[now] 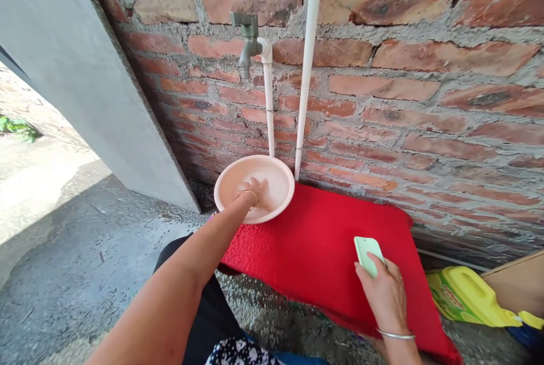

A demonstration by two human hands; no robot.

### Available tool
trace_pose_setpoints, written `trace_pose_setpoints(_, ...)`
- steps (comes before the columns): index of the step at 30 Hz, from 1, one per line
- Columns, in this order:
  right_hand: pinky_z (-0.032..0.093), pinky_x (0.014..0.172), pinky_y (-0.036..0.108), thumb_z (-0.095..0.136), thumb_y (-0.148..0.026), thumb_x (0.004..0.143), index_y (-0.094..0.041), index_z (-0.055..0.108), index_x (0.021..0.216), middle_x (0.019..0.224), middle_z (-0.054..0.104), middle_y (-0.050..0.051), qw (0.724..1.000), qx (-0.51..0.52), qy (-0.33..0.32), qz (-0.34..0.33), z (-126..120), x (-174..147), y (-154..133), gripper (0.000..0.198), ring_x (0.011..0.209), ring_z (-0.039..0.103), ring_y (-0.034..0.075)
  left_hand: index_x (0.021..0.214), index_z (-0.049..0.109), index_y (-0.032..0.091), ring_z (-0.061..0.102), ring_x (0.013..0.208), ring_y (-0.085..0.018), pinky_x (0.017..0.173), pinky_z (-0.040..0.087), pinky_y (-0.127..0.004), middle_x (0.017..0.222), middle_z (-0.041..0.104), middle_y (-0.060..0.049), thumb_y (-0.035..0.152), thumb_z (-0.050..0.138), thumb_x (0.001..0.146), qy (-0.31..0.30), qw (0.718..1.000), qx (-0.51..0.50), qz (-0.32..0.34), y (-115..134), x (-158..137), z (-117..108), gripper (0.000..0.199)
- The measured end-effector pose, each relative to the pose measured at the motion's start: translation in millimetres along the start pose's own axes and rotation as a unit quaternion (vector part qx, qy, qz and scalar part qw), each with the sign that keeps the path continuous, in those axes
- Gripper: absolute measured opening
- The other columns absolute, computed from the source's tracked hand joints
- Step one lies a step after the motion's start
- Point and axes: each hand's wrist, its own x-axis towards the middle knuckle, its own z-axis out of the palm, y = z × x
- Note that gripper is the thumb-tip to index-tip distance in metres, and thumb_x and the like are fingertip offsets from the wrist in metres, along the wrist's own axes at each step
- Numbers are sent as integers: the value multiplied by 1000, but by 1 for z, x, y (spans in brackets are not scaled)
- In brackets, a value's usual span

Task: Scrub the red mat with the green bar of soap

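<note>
My left hand reaches into a pale pink basin, fingers spread, apparently in shallow water. A thin bangle circles that wrist. Below and right of the basin, a red cloth lies spread over a low raised surface, and its left part looks wet. On the cloth's right side, my right hand is closed around a pale green scrub brush with a flat, rounded back. The brush's underside is hidden against the cloth. A silver bangle sits on my right wrist.
A tap on a white pipe stands above the basin, before a brick wall. Another white pipe runs beside it. A yellow jug lies at right. A grey slab leans at left above wet concrete.
</note>
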Motion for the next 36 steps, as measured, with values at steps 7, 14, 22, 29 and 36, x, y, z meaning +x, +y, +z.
trace_pose_setpoints(7,49,94,40,59,-38,85,-24,72,115,122,58,12,989,72,-47,-122,18,-15,-98,35,105,58,26,157,5,45,2,146,-56,95,41,-74,168,-6,-6,64,82,53,-15,1000,19,-8,-1,10,5,130)
trace_pose_setpoints(14,48,92,37,57,-31,85,-28,71,116,119,59,9,985,37,-120,-115,23,-2,-104,34,101,58,23,157,12,45,6,146,-55,96,43,-71,168,-3,-5,65,83,50,-3,1000,4,-8,-1,11,6,130)
trace_pose_setpoints(22,49,87,40,53,-48,89,-18,68,117,106,55,13,995,55,-57,-62,13,12,-75,44,98,56,27,157,10,45,2,145,-56,94,41,-75,168,-4,-4,67,77,57,-9,1000,-8,-2,1,8,2,122)
trace_pose_setpoints(29,49,89,35,57,-34,87,-25,68,118,114,56,9,975,87,-139,-151,34,-7,-149,34,100,58,23,158,5,43,1,147,-53,98,37,-75,168,-8,-6,69,77,57,-24,1000,-8,3,0,2,-1,126)
trace_pose_setpoints(36,50,80,39,51,-48,89,-19,68,116,99,53,10,997,22,-69,-5,24,20,-71,43,91,56,26,158,12,39,1,145,-56,94,37,-77,168,-5,-8,72,72,62,-20,999,-43,6,4,-5,-7,118)
